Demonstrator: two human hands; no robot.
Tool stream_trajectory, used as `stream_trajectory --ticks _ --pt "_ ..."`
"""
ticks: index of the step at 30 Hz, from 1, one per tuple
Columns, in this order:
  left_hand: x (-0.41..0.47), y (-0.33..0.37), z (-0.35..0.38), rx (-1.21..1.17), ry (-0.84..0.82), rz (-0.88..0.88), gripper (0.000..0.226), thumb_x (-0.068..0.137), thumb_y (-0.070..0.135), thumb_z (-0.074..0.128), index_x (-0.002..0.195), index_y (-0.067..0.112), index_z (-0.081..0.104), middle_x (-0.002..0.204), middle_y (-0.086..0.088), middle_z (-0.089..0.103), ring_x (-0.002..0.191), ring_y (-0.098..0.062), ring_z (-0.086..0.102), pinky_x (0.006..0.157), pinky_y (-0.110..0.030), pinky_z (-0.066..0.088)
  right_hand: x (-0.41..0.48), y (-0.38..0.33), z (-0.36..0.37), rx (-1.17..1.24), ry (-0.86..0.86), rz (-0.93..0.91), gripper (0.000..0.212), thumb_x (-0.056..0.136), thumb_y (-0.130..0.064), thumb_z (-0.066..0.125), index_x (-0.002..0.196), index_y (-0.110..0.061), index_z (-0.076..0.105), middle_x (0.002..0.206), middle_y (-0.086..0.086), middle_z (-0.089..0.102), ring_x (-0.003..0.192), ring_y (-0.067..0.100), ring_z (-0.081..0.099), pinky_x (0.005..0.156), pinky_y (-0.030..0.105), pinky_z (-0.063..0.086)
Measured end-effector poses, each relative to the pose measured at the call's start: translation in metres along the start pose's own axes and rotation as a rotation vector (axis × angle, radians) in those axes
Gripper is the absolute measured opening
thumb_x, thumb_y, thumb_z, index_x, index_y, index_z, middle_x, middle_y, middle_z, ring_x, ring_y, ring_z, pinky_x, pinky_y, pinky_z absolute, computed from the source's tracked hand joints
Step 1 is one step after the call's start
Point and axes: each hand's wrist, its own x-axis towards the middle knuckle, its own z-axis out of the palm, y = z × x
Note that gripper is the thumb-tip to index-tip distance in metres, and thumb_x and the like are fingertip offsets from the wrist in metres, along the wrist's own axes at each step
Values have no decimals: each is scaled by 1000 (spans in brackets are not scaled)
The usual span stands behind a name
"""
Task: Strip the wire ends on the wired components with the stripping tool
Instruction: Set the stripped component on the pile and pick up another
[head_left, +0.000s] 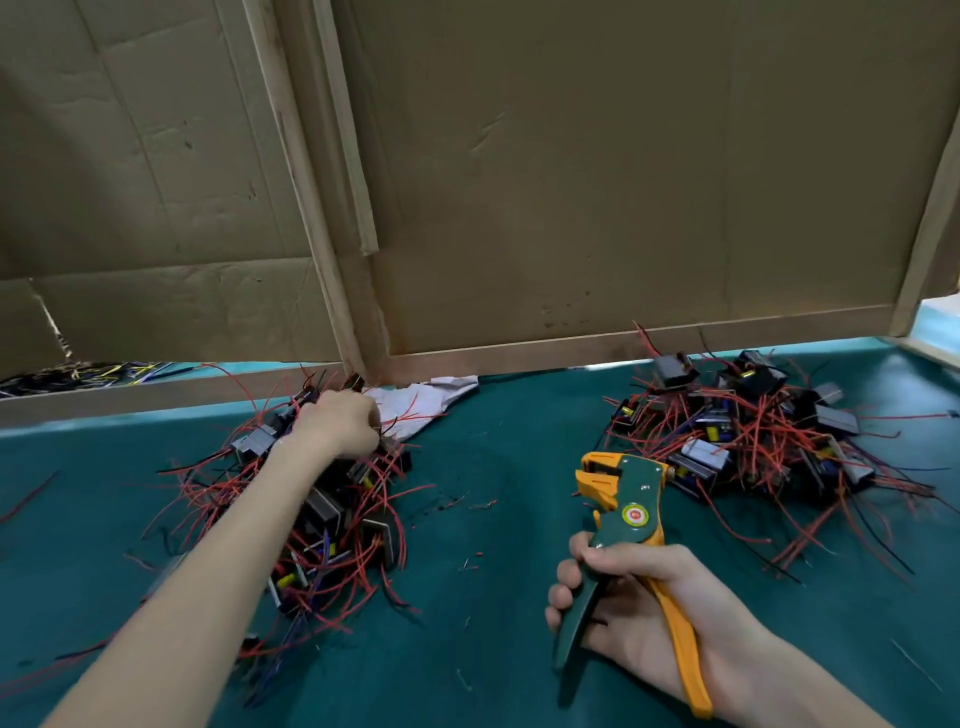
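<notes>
Stripper (631, 514) held over the desk (483, 623)
Right hand (639, 597) grips it; left hand (337, 423) curls into the left pile (332, 530), grip unclear.

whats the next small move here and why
Probably lift one component out of the left pile with the left hand and bring a wire end to the stripping tool. That hand's fingers curl into the pile, its grip hidden; the right hand holds the tool with nothing in its head.
</notes>
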Motion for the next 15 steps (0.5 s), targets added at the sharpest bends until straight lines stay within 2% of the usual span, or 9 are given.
stream_trajectory --ticks 4,7,9,12,15 --pt "8 -14 7 59 83 103 32 85 8 54 115 17 62 123 -11 56 120 -30 47 95 -40 45 0 -1 1 -1 3 3 30 52 5 76 77 0 60 73 20 53 64 36 57 64 48 54" --pt "9 -12 6 132 188 115 25 85 20 62 110 17 59 119 -7 57 117 -28 46 89 -37 41 0 -1 1 -5 3 7 30 52 4 75 76 -1 60 74 20 53 65 35 57 64 47 54" --pt "3 -6 3 67 328 130 26 87 29 63 109 16 56 116 -7 59 113 -29 45 88 -38 36 0 -1 1 -3 -1 7 29 51 4 74 76 -1 59 73 20 52 64 35 57 63 47 54" --pt "-12 11 -8 -369 541 232 20 89 25 64 101 14 52 103 -5 62 100 -25 49 81 -36 38 0 -1 2 0 -5 -2 27 52 4 73 75 0 59 73 20 52 63 35 57 63 47 54" --pt "-40 40 -17 -845 513 413 23 86 15 70 92 21 49 90 6 63 83 -1 59 71 -13 43 -1 -1 2 6 4 -26 27 51 4 75 74 0 60 73 20 52 64 35 56 63 47 54"
